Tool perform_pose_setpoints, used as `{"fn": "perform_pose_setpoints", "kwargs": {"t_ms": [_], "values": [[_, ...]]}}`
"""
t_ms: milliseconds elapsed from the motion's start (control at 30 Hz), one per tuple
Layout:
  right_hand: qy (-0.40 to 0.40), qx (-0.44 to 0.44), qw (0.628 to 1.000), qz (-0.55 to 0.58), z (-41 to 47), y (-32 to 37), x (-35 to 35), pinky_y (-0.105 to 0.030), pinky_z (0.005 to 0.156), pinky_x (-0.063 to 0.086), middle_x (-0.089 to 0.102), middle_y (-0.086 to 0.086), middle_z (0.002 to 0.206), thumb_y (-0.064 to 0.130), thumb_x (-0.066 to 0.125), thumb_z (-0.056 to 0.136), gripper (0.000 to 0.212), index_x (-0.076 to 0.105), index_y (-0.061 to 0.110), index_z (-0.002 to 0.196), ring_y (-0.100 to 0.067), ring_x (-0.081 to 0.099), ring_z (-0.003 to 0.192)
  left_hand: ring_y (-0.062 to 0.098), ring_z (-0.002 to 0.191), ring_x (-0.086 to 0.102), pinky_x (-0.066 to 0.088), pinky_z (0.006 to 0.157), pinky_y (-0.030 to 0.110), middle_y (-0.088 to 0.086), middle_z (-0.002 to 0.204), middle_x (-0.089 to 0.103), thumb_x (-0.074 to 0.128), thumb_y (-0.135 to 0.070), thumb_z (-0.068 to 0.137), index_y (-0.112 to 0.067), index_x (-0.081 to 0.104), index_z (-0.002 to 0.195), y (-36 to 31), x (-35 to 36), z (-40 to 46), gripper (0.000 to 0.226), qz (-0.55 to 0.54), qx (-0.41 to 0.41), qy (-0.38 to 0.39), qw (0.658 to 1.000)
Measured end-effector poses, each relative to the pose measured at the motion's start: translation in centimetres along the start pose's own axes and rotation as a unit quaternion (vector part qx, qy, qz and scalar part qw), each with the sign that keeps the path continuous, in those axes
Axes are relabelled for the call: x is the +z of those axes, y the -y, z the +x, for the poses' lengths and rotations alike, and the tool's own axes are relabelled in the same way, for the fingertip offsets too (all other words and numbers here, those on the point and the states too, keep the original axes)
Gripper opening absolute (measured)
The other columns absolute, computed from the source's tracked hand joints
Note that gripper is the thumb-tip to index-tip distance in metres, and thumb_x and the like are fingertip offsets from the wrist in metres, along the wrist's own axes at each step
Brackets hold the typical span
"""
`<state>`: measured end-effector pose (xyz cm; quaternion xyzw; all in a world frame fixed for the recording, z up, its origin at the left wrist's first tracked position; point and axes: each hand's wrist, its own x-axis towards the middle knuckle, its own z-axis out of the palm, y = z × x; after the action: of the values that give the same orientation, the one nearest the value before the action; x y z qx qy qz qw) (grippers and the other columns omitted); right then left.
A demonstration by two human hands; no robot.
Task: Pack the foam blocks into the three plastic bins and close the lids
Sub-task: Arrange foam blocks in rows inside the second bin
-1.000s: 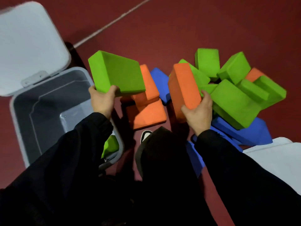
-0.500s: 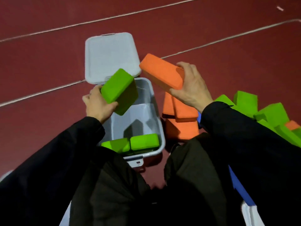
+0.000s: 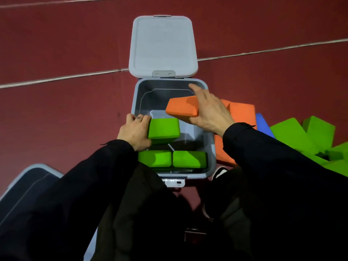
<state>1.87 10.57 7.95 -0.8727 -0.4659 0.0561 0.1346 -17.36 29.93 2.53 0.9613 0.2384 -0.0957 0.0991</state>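
A grey plastic bin (image 3: 211, 146) stands open on the dark red floor (image 3: 66, 113) right in front of the person, its lid (image 3: 162, 46) swung back flat toward twelve o'clock. Two green blocks (image 3: 172, 159) lie side by side, touching, against the bin's near wall at six o'clock.

The left hand (image 3: 134, 131) is at the bin's nine o'clock rim, fingers and thumb wrapped round a third green block (image 3: 163, 130), which it holds inside the bin above the two already lying there. The right hand (image 3: 207, 110) comes in from three o'clock and grips an orange block (image 3: 181, 109) by its end, thumb under and fingers over it, with the forefinger stretched out toward the far wall. That block hangs tilted over the bin's opening and I cannot tell whether it touches anything below.

Just outside the bin at three o'clock sits a stack of orange blocks (image 3: 241, 112), partly hidden behind the right sleeve (image 3: 263, 147). Farther toward three o'clock a blue block (image 3: 261, 122) peeks out, and beyond it lies a loose heap of green blocks (image 3: 305, 136).

At seven o'clock, the corner of a second bin (image 3: 32, 174) shows beside the left sleeve (image 3: 84, 176). A shoe (image 3: 219, 171) pokes out near the open bin's front right corner.
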Motion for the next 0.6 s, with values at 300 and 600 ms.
{"fn": "perform_pose_setpoints", "kwargs": {"t_ms": [300,600], "values": [[0.098,-0.038,0.994,-0.025,0.1,-0.8,3.8,-0.05,0.087,0.052,0.054,-0.015,0.127,0.034,0.073,0.073,0.105,0.014,0.023,0.159,-0.039,0.058,0.107,0.039,0.116,0.053,0.05,0.081,0.052,0.011,0.128,0.045,0.067,-0.019,0.08,-0.023,0.037,0.132,0.3,4.3,1.8,0.06,0.048,-0.01,0.147,0.988],[0.129,-0.052,0.986,-0.093,0.9,-0.5,6.3,-0.049,0.094,0.048,0.052,-0.016,0.134,0.019,0.069,0.074,0.104,0.013,0.011,0.161,-0.039,0.053,0.115,0.029,0.127,0.048,0.04,0.1,0.043,0.008,0.135,0.053,0.034,-0.013,0.101,-0.016,0.048,0.137,-0.6,6.9,4.9,0.039,0.247,-0.068,0.147,0.955]]}}
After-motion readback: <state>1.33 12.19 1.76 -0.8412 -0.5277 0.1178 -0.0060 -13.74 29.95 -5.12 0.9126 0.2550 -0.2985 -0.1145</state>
